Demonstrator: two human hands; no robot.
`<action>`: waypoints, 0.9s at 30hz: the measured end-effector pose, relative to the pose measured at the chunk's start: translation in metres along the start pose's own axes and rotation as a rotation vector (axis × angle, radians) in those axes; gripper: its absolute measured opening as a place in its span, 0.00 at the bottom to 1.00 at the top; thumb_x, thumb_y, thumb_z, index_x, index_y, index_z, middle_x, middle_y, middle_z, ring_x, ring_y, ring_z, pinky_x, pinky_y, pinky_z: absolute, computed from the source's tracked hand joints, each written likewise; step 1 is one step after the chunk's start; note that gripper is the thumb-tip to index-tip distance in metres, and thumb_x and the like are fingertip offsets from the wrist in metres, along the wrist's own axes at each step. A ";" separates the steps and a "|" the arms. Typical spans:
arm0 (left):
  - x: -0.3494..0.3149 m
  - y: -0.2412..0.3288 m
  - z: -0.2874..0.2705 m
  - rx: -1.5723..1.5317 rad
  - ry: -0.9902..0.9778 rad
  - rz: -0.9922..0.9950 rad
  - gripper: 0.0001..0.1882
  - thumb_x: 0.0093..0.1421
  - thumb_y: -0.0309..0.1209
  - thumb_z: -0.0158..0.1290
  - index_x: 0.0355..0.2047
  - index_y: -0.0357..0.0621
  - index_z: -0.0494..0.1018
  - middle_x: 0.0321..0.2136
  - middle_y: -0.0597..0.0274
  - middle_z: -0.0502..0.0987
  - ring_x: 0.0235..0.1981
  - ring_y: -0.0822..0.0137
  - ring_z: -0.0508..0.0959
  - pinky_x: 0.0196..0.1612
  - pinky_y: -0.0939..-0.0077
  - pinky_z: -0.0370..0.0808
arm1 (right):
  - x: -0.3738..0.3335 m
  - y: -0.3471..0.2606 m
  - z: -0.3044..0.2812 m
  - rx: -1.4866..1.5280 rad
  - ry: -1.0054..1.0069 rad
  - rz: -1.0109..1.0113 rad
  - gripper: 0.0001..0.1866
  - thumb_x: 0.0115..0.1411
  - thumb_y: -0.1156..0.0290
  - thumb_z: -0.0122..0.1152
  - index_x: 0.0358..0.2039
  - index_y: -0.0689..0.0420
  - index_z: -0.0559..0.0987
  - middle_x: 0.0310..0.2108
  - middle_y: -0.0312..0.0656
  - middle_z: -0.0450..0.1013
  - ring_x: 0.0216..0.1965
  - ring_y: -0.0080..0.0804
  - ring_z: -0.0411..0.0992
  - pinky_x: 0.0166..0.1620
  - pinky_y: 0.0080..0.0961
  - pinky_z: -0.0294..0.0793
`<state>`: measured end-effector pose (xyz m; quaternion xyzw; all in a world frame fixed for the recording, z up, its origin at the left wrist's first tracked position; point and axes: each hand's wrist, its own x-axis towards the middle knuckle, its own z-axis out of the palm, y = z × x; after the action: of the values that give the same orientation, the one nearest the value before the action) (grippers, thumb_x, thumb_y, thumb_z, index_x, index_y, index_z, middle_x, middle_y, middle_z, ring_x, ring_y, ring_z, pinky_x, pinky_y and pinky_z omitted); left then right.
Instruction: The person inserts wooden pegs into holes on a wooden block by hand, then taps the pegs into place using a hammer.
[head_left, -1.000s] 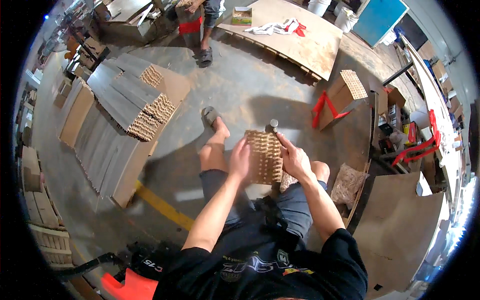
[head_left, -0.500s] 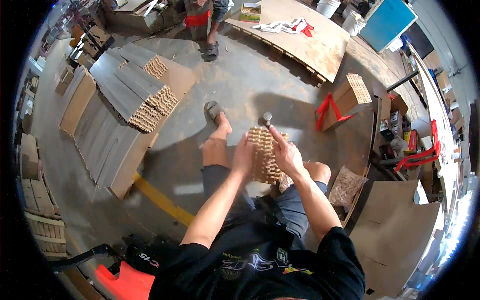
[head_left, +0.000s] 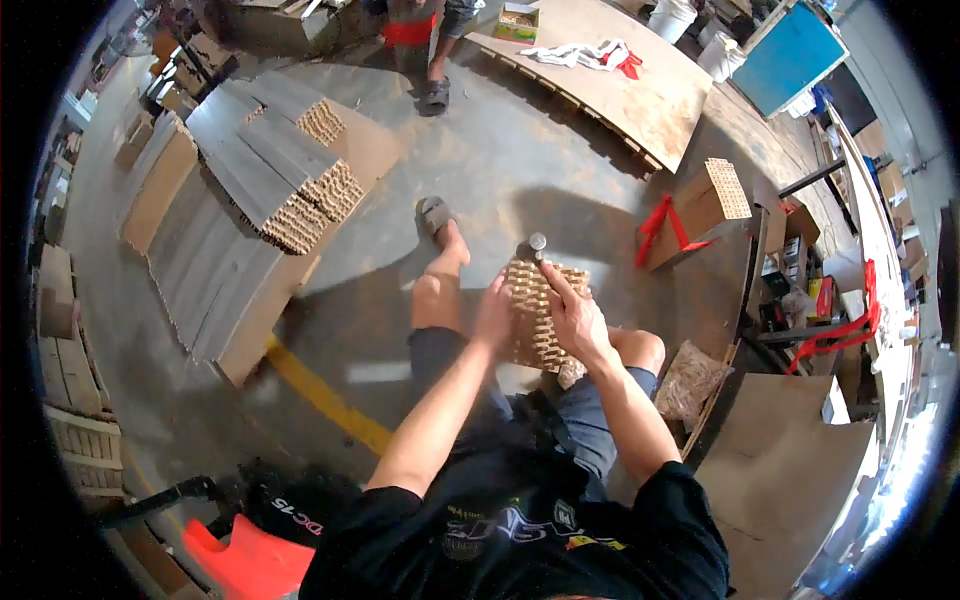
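A block with rows of small pale pegs standing out of its top [head_left: 530, 335] rests between my knees. My left hand [head_left: 492, 316] is at the block's left side; its fingers are smeared by motion. Over the right side of the block, my right hand [head_left: 580, 325] is closed on a tool that looks like a hammer, its index finger stretched along it. The hammer's round metal head [head_left: 538, 242] shows past the block's far edge, while most of its handle is hidden under the hand. A pale bunched thing [head_left: 571, 374] lies by the block's near right corner.
Stacked grey boards [head_left: 205, 285] lie at left. A clear bag of small pale pieces [head_left: 692, 385] is by my right knee. Beyond stands a peg-topped block [head_left: 690, 215] with red ribbon. A low wooden platform [head_left: 640, 95] is at the back; a person's foot [head_left: 436, 95] shows far off.
The whole view has shifted slightly, with the scene sitting a little lower and farther right. My left hand has blurred with motion; my right hand keeps its hold on the hammer.
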<state>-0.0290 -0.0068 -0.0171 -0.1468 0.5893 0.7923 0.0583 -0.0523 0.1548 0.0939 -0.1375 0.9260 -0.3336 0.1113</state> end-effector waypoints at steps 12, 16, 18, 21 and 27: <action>-0.018 0.028 0.012 -0.323 0.045 -0.034 0.24 0.72 0.32 0.38 0.66 0.41 0.64 0.52 0.61 0.76 0.50 0.72 0.77 0.52 0.75 0.75 | -0.013 0.007 -0.005 -0.148 -0.033 0.058 0.25 0.71 0.65 0.50 0.68 0.37 0.68 0.36 0.59 0.79 0.40 0.60 0.79 0.46 0.49 0.77; -0.015 0.022 0.002 -0.225 -0.077 -0.043 0.29 0.76 0.38 0.38 0.73 0.40 0.54 0.67 0.59 0.64 0.64 0.67 0.66 0.67 0.70 0.63 | -0.019 -0.006 -0.017 -0.068 -0.089 0.141 0.25 0.71 0.64 0.50 0.68 0.36 0.68 0.38 0.61 0.79 0.42 0.65 0.77 0.47 0.55 0.75; -0.015 0.016 0.001 -0.217 -0.054 -0.061 0.30 0.76 0.39 0.40 0.73 0.42 0.54 0.66 0.60 0.65 0.61 0.69 0.68 0.64 0.72 0.66 | -0.026 0.008 -0.001 -0.044 -0.010 0.095 0.26 0.71 0.63 0.50 0.68 0.36 0.68 0.37 0.61 0.79 0.41 0.65 0.77 0.47 0.55 0.76; -0.028 0.047 0.013 -0.204 -0.044 -0.099 0.30 0.75 0.39 0.41 0.73 0.44 0.54 0.59 0.63 0.70 0.55 0.73 0.72 0.57 0.76 0.70 | -0.023 0.001 -0.011 -0.185 -0.134 0.199 0.28 0.70 0.66 0.51 0.70 0.37 0.66 0.36 0.61 0.79 0.39 0.63 0.78 0.45 0.51 0.76; -0.015 0.019 0.004 -0.355 -0.056 -0.124 0.27 0.76 0.36 0.40 0.71 0.40 0.56 0.58 0.61 0.72 0.55 0.73 0.72 0.57 0.76 0.71 | -0.038 0.010 -0.003 -0.052 -0.079 0.102 0.29 0.69 0.68 0.50 0.71 0.36 0.64 0.38 0.62 0.79 0.42 0.63 0.77 0.47 0.53 0.75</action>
<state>-0.0204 -0.0078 0.0055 -0.1689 0.4283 0.8825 0.0964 -0.0195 0.1762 0.0938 -0.1061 0.9350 -0.2977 0.1609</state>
